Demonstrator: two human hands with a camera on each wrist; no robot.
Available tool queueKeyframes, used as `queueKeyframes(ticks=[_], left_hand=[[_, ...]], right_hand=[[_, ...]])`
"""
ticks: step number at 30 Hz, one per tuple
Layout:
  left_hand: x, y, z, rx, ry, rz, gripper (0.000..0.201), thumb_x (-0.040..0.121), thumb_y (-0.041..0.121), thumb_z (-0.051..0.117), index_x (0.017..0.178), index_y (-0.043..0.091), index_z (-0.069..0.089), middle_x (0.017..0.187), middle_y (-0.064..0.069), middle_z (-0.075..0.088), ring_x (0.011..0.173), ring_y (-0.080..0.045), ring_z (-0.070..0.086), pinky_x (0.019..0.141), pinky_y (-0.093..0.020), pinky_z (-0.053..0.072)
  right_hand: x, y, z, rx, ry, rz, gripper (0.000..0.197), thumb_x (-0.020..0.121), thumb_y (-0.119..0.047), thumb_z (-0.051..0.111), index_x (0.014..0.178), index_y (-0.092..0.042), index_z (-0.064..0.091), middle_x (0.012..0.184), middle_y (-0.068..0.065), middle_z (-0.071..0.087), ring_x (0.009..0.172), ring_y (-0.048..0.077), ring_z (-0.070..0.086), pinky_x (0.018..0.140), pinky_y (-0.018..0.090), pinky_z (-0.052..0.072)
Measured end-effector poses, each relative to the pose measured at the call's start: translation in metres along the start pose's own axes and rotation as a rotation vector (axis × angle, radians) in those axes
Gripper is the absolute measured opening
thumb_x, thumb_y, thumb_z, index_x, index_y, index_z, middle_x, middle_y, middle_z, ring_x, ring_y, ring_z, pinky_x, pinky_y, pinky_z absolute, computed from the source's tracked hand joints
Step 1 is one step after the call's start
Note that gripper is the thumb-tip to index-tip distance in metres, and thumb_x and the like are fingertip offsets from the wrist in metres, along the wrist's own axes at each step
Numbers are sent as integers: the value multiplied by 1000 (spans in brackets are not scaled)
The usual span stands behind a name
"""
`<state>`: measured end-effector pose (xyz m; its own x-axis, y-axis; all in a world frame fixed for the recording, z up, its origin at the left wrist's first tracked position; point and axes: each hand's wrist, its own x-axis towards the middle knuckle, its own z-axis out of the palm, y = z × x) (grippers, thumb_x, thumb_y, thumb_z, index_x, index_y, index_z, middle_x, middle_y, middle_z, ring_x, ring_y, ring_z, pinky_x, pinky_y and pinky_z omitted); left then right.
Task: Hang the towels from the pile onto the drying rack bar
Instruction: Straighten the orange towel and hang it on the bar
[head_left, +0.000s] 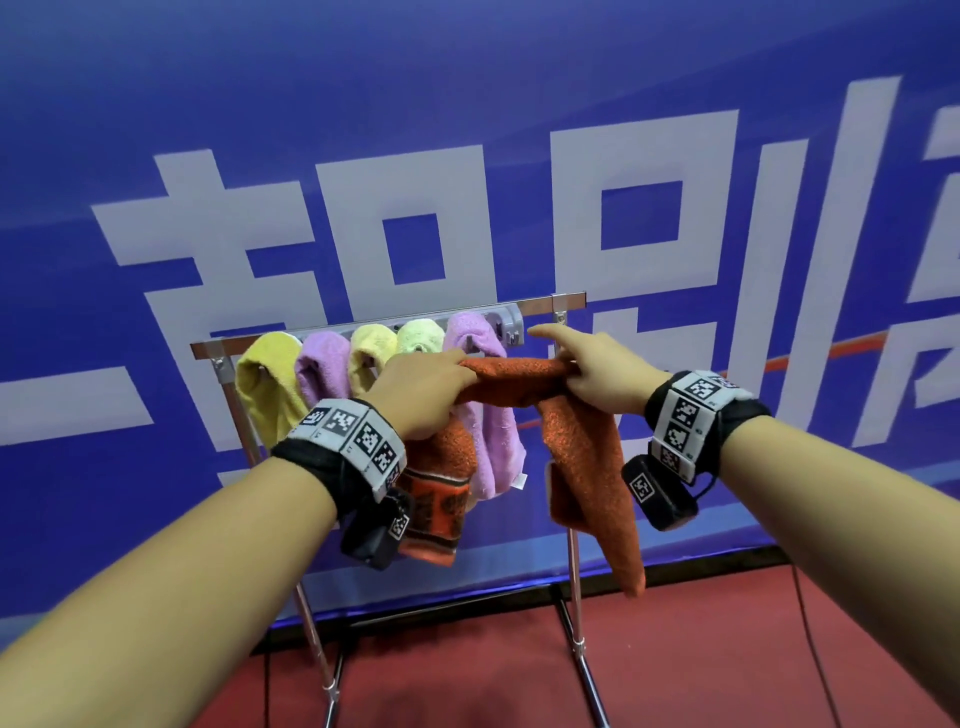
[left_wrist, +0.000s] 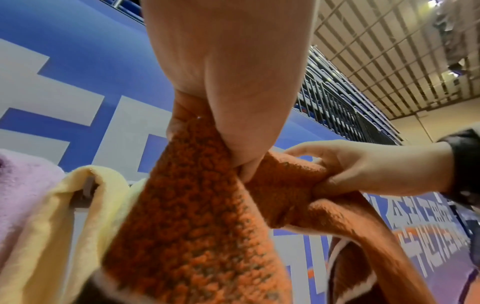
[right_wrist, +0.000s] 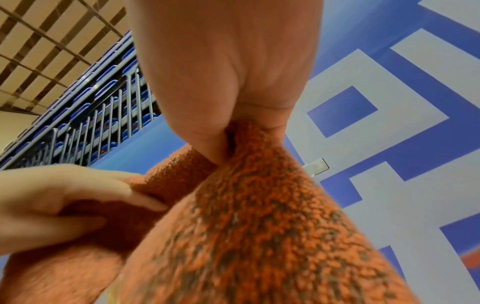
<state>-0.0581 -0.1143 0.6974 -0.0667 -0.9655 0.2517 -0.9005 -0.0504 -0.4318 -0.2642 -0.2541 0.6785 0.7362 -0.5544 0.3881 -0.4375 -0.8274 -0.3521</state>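
Already five towels, yellow (head_left: 267, 384) at the left through purple (head_left: 475, 338), hung over the drying rack bar (head_left: 540, 305). The left hand (head_left: 423, 387) and right hand (head_left: 592, 371) each pinched the orange towel (head_left: 519, 371), stretched just near of the bar's bare right end and not yet draped; the pile was out of view.

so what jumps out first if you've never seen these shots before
A fuzzy orange terry towel is stretched between the left hand and the right hand, both gripping it right in front of the metal drying rack bar. Behind the hands, five pastel yellow, purple and green towels already hang in a row on the rack. A huge blue banner with white characters fills the background.
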Motion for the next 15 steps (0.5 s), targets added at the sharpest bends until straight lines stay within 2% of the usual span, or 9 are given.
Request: queueKeyframes(ticks=[2,3,5,7,10,13,15], left_hand=[[8,2,-1,-17,6,-62,39,88,18,52,125,30,58,120,4,53,105,-27,61,65,-35,40],[12,4,0,-20,12,-80,39,87,18,52,124,30,58,120,4,53,104,-26,61,65,-35,42],[21,8,1,-26,29,-123,34,87,15,53,119,26,59,118,2,53,103,-26,62,66,-35,42],[30,13,3,-36,42,-165,30,88,14,53,115,23,59,115,0,52,101,-28,62,66,-36,41],[43,21,4,-35,61,-188,25,88,16,55,112,20,58,113,-3,49,95,-31,62,64,-39,40],[54,32,6,3,81,-163,21,92,21,54,113,19,59,117,-5,49,97,-31,62,63,-38,38],[63,37,10,27,69,-138,24,95,22,50,115,24,63,119,-4,49,102,-30,61,65,-36,36]], right_hand=[[-3,1,1,-35,-34,-67,80,84,1,51,151,-34,25,104,-3,71,91,22,62,83,36,50],[-4,2,2,-49,-36,-99,80,85,0,51,151,-36,24,104,-5,70,90,23,62,81,37,50],[-4,6,3,-62,0,-150,71,84,-4,52,141,-39,31,110,-4,67,93,26,62,82,41,51],[-5,8,2,-118,33,-195,53,86,-12,55,130,-40,41,117,-3,62,99,25,61,83,40,50],[-6,13,2,-378,-3,-249,31,93,-22,53,120,-38,56,115,-4,57,98,25,59,73,33,46],[-1,23,6,-582,-5,-178,37,97,-20,47,126,-40,59,113,0,54,100,28,60,68,35,44],[5,32,4,-618,39,-96,34,98,-20,44,124,-34,60,114,1,54,101,29,62,66,36,43]])
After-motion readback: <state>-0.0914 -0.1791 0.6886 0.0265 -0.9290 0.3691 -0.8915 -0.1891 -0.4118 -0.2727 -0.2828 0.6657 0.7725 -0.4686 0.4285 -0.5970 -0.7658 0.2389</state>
